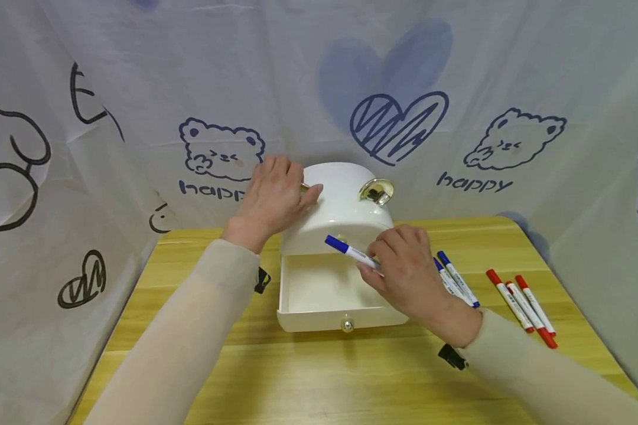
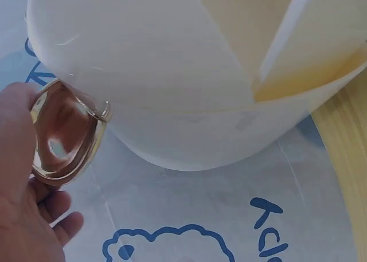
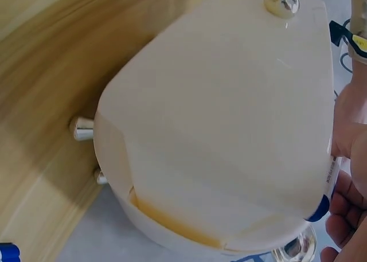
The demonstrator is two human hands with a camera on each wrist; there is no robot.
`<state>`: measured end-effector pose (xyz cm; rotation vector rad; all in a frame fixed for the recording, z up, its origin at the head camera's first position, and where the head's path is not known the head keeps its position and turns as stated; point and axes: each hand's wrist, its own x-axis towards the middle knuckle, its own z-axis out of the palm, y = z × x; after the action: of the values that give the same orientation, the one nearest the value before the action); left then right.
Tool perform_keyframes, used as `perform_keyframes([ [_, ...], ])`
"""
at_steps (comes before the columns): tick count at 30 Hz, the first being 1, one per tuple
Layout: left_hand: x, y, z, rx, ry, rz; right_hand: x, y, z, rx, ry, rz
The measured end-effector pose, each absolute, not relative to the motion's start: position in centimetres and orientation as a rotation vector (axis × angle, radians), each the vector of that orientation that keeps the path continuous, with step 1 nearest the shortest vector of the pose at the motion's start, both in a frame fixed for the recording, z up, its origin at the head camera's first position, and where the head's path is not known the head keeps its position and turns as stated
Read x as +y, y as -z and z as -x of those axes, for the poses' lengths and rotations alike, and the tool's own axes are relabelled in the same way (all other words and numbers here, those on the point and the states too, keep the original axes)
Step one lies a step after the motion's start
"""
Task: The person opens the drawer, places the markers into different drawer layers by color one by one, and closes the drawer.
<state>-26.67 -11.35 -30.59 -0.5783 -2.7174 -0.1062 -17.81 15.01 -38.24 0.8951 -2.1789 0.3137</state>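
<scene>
A white storage box [image 1: 340, 177] with a rounded top and gold ear-shaped pieces stands on the table. Its drawer [image 1: 342, 320], fronted by a small round knob [image 1: 347, 324], is pulled out towards me. My left hand [image 1: 276, 195] grips the left gold ear [image 2: 66, 130], its fingers around the rim in the left wrist view. Between the thumb and fingers of my right hand [image 1: 406, 271] is a blue-capped marker [image 1: 351, 252], held tilted above the drawer. Part of that marker [image 3: 319, 209] shows beside the box in the right wrist view, the rest covered by the fingers.
Blue markers [image 1: 459, 280] lie on the table just right of the box, partly behind my right hand. Farther right are several red markers [image 1: 521, 304]. A white cloth [image 1: 308, 77] with drawn bears and hearts hangs behind the wooden table [image 1: 298, 383].
</scene>
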Motion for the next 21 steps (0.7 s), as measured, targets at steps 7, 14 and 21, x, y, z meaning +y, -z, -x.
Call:
perform_keyframes([
  [7,-11.3,30.9,27.1,-2.653,0.145,0.598,14.3,38.7,17.4,-2.209,-0.296,-0.913],
  [14,-11.0,31.2,27.3,-2.646,0.156,0.607,14.0,39.3,17.3,-2.214,-0.264,-0.904],
  [21,-10.9,31.4,27.2,-2.646,0.153,0.602,13.9,39.3,17.3,-2.242,-0.229,-0.901],
])
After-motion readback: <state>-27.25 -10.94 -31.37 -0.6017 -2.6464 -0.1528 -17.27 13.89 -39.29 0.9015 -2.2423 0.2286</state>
